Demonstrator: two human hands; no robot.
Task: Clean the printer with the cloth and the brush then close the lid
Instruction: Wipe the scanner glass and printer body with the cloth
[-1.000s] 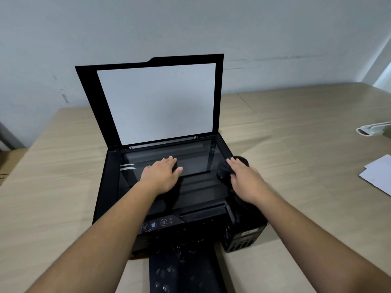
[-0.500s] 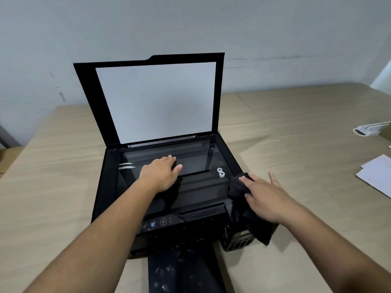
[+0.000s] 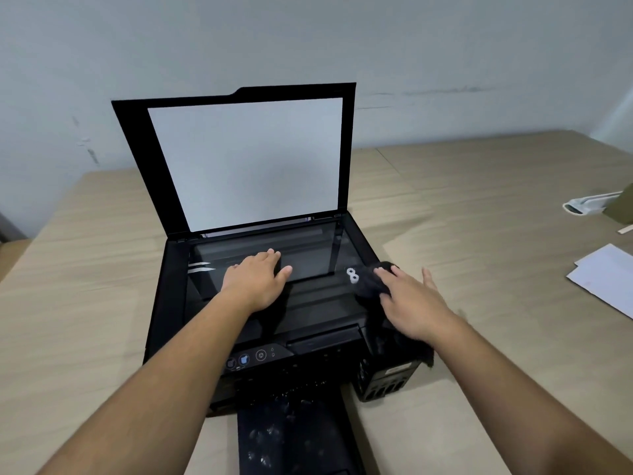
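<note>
A black printer (image 3: pixel 171 303) stands on the wooden table with its scanner lid (image 3: pixel 246 162) raised, white inner pad facing me. My left hand (image 3: pixel 255 281) lies flat, palm down, on the scanner glass (image 3: pixel 308 258). My right hand (image 3: pixel 411 303) presses a black cloth (image 3: pixel 371 286) onto the printer's right edge, fingers spread; the cloth hangs down over the ink tank side. Two small white rings (image 3: pixel 352 275) sit on the glass just left of the cloth. No brush is in view.
A black output tray (image 3: pixel 291 437) with white specks sticks out toward me. White paper sheets (image 3: pixel 606 279) lie at the right of the table (image 3: pixel 479 207), with a white object (image 3: pixel 589 202) behind them. A wall stands close behind the printer.
My right hand slid the cloth off the glass corner to the printer's right edge, uncovering two white rings, then back up a little. My left hand stayed flat on the glass.
</note>
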